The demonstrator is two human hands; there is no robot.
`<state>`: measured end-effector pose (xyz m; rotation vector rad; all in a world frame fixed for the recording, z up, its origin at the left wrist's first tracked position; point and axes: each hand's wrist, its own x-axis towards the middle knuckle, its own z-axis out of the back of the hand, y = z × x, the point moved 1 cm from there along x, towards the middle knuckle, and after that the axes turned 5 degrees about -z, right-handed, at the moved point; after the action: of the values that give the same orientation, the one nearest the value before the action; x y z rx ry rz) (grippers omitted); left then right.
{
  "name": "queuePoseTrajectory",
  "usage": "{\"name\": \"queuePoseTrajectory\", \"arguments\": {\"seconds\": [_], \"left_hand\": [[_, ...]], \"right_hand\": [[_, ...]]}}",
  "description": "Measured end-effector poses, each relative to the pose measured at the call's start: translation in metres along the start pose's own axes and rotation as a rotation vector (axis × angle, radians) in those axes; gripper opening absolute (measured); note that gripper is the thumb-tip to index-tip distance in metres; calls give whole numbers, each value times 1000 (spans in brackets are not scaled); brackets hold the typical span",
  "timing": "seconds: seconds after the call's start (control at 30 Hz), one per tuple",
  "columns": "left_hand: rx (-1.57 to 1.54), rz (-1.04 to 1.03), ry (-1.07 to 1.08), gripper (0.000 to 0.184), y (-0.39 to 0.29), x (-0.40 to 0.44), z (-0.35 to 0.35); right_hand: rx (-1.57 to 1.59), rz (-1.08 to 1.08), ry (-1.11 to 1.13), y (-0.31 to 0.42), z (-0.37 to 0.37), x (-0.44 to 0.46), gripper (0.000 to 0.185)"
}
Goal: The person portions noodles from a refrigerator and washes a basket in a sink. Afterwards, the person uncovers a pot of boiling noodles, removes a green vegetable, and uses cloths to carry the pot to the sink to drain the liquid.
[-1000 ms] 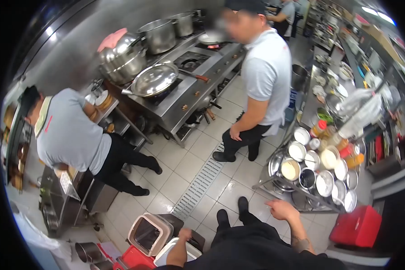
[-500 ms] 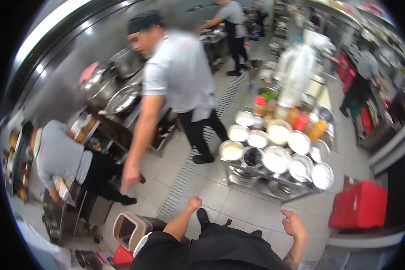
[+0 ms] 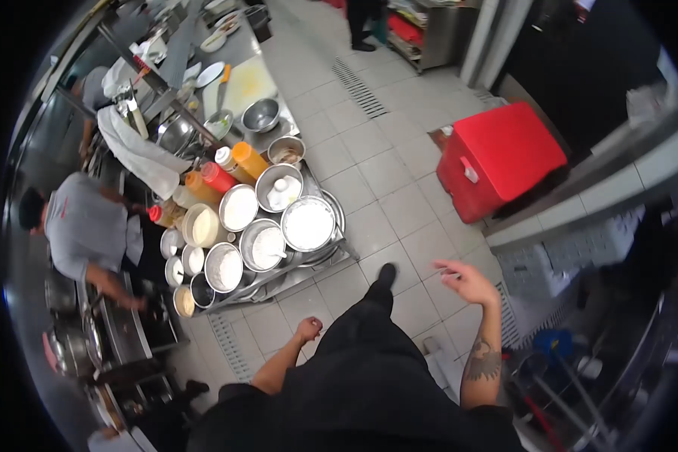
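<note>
My left hand (image 3: 309, 329) hangs beside my body with its fingers curled in; nothing shows in it. Over the floor on the other side, my right hand (image 3: 467, 283) is held out, its fingers stretched and apart, touching nothing. Nearest to my left hand stands a metal work table (image 3: 282, 282) crowded with steel bowls of white powder (image 3: 309, 224), a bowl of pale yellow powder (image 3: 202, 226) and squeeze bottles (image 3: 218, 178). A red box (image 3: 501, 162) sits on the floor beyond my right hand.
A cutting board (image 3: 241, 87) with an orange-handled knife (image 3: 223, 84) lies farther along the table. A co-worker (image 3: 90, 226) stands left of it by the stoves. Floor drains (image 3: 358, 89) cross the tiles. At lower right are metal frames and a blue object (image 3: 554, 343).
My view has swung to the right. The table now appears left of centre and the red box is nearer the middle. One foot has stepped forward. Both hands remain off all objects.
</note>
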<state>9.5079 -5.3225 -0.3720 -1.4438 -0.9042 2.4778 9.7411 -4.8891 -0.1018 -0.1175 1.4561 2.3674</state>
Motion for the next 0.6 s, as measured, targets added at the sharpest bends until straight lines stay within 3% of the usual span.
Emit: {"name": "queuePoseTrajectory", "arguments": {"seconds": [0.07,0.1,0.13,0.17,0.2,0.23,0.3,0.37,0.4,0.43,0.53,0.6], "left_hand": [[67,-19,21,15,-28,21,-14],[39,5,-6,15,-31,27,-18],[186,-26,117,17,-42,61,-40],[334,-60,237,20,-51,98,-62],[575,-271,166,24,-17,121,-88],[559,-216,243,26,-42,123,-102],[497,-167,307,29,-98,113,-139],[198,155,96,29,-143,118,-132],[190,27,-20,29,-161,125,-140],[74,128,-8,30,-181,130,-138],[170,131,47,32,-211,143,-136],[165,240,32,35,-238,157,-134]], "right_hand": [[593,-202,-215,-72,26,33,30],[728,-301,-363,-112,27,46,27],[825,-385,-528,-172,39,57,25],[495,-493,-544,-282,21,43,23],[288,-742,-431,-372,-15,3,25],[217,-931,-325,-414,-22,-34,25],[416,-1146,-339,-441,-6,-71,24],[576,-1184,-434,-444,27,-66,23],[622,-1182,-481,-445,51,-55,22],[667,-1171,-535,-446,73,-38,22],[756,-1106,-660,-462,133,26,20],[802,-1037,-726,-478,173,83,19]]}}
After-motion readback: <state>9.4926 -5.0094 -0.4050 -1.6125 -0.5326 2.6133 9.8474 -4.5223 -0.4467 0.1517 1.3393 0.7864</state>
